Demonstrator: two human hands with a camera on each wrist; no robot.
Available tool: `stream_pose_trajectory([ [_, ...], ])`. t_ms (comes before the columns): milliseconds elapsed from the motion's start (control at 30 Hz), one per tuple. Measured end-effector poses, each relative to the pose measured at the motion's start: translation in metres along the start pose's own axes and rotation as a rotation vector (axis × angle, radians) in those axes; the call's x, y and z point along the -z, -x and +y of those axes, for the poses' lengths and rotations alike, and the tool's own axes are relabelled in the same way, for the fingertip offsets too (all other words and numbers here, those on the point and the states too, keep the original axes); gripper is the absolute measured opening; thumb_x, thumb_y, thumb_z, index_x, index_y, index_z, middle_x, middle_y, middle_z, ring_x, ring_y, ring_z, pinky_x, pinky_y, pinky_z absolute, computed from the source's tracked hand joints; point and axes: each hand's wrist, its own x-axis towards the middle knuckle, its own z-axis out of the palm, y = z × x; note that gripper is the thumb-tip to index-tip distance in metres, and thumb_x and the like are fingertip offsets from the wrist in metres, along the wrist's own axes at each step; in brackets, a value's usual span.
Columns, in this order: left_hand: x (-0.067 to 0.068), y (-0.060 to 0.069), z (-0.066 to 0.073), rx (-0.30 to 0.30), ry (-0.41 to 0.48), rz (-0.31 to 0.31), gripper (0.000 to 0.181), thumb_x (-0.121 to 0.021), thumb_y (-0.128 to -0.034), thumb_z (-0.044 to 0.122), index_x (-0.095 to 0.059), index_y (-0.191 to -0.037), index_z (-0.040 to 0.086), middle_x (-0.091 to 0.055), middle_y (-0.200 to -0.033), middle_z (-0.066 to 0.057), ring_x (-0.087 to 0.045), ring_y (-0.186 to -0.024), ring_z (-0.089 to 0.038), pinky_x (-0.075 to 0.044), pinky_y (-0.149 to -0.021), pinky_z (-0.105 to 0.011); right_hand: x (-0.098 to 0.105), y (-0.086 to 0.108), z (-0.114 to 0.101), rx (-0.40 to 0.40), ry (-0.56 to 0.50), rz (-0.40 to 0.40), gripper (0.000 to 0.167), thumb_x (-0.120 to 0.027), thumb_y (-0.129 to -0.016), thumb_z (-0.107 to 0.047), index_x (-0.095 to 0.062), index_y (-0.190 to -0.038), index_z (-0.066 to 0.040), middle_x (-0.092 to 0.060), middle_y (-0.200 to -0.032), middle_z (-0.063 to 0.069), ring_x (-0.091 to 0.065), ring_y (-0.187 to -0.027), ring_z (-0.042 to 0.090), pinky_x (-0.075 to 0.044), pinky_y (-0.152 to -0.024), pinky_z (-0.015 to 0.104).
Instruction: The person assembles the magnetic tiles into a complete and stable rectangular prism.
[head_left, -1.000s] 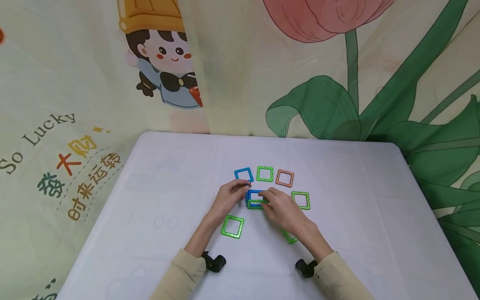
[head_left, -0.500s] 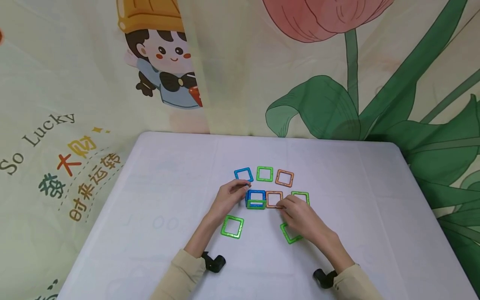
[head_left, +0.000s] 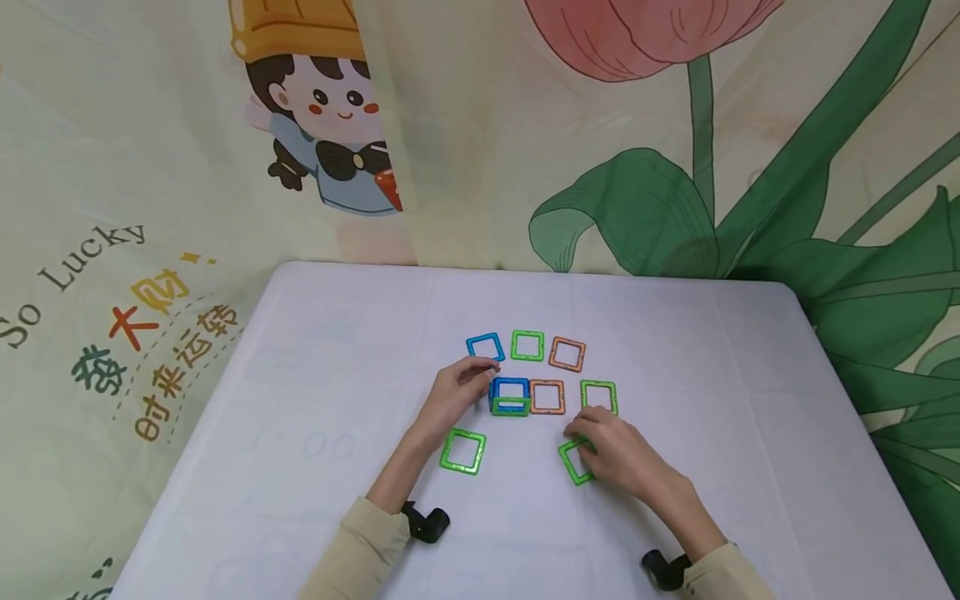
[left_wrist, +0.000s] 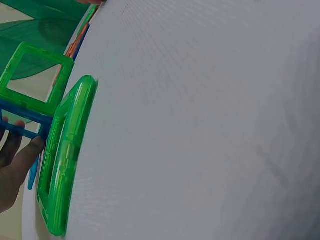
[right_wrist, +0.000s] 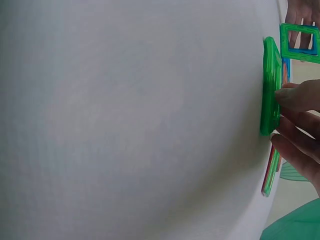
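Observation:
My left hand (head_left: pixel 450 400) pinches an upright blue square frame tile (head_left: pixel 492 398) at the left side of a small joined build. A green square tile (head_left: pixel 512 412) stands at the build's front. An orange square tile (head_left: pixel 547 412) lies flat against the build's right side. My right hand (head_left: pixel 618 450) is over a green square tile (head_left: pixel 566 466) at front right, which lies on the table partly covered by the fingers. In the right wrist view the thumb (right_wrist: pixel 300 95) is on that green tile (right_wrist: pixel 270 90), with fingers on its far side.
Behind the build lie blue (head_left: pixel 470 348), green (head_left: pixel 528 358) and orange tiles (head_left: pixel 552 352). Another green tile (head_left: pixel 598 383) is beyond my right hand, and one more green tile (head_left: pixel 462 471) lies at front left. The white table (head_left: pixel 337 333) meets a printed cloth backdrop (head_left: pixel 465 167).
My right hand has let go of the orange tile, now beside the build, and moved right and nearer to the front right green tile. My left hand stays at the build.

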Motion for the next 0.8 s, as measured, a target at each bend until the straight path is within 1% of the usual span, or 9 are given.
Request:
stream_pose_trajectory([
  [100, 0.0006, -0.0006, -0.0001, -0.005, -0.001, -0.002, 0.029, -0.061, -0.1036, 0.025, -0.068, -0.13, 0.015, -0.07, -0.129, -0.004, -0.064, -0.11, -0.023, -0.055, -0.098, -0.034, -0.0011, 0.0005, 0.0029, 0.026, 0.024, 0.007, 0.02, -0.082, -0.082, 0.003, -0.079, -0.1, -0.005, -0.072, -0.107, 0.006, -0.066, -0.1, 0.021, -0.06, -0.085, 0.035],
  [167, 0.0007, -0.0006, -0.0001, -0.005, 0.003, -0.006, 0.029, -0.06, -0.1037, 0.025, -0.068, -0.13, 0.015, -0.069, -0.13, -0.004, -0.064, -0.112, -0.023, -0.055, -0.099, -0.034, -0.0017, 0.0003, 0.0045, 0.028, 0.026, 0.004, 0.019, -0.083, -0.081, 0.003, -0.079, -0.098, -0.005, -0.071, -0.105, 0.006, -0.065, -0.098, 0.02, -0.06, -0.084, 0.034],
  [367, 0.0002, -0.0003, -0.0008, -0.016, 0.002, -0.014, 0.03, -0.06, -0.1039, 0.025, -0.067, -0.131, 0.014, -0.069, -0.131, -0.005, -0.064, -0.112, -0.024, -0.055, -0.097, -0.03, -0.0038, -0.0012, 0.0077, -0.008, 0.014, -0.029, 0.015, -0.083, -0.082, 0.002, -0.076, -0.092, -0.007, -0.066, -0.1, 0.004, -0.061, -0.095, 0.018, -0.059, -0.081, 0.033],
  [500, 0.0, -0.0008, -0.0011, -0.022, 0.003, -0.015, 0.031, -0.06, -0.104, 0.025, -0.067, -0.131, 0.013, -0.069, -0.131, -0.006, -0.064, -0.111, -0.024, -0.055, -0.095, -0.028, -0.0057, -0.0019, 0.009, -0.014, 0.024, -0.027, 0.015, -0.084, -0.082, 0.0, -0.074, -0.091, -0.008, -0.065, -0.098, 0.003, -0.06, -0.095, 0.018, -0.059, -0.082, 0.033],
  [667, 0.0001, -0.0013, -0.0006, -0.006, 0.013, -0.016, 0.03, -0.06, -0.1039, 0.025, -0.067, -0.13, 0.014, -0.069, -0.13, -0.004, -0.064, -0.111, -0.023, -0.055, -0.096, -0.03, -0.0068, -0.0033, 0.0098, 0.004, 0.031, 0.015, 0.016, -0.082, -0.085, -0.001, -0.072, -0.096, -0.007, -0.066, -0.096, 0.003, -0.061, -0.091, 0.016, -0.059, -0.081, 0.033],
  [800, -0.0001, -0.0014, -0.0009, -0.009, 0.011, -0.014, 0.03, -0.06, -0.104, 0.024, -0.067, -0.131, 0.013, -0.069, -0.13, -0.005, -0.063, -0.108, -0.022, -0.055, -0.096, -0.03, -0.0073, -0.0052, 0.0104, 0.012, 0.034, 0.035, 0.018, -0.078, -0.088, 0.0, -0.073, -0.105, -0.005, -0.071, -0.103, 0.005, -0.066, -0.097, 0.019, -0.06, -0.086, 0.035],
])
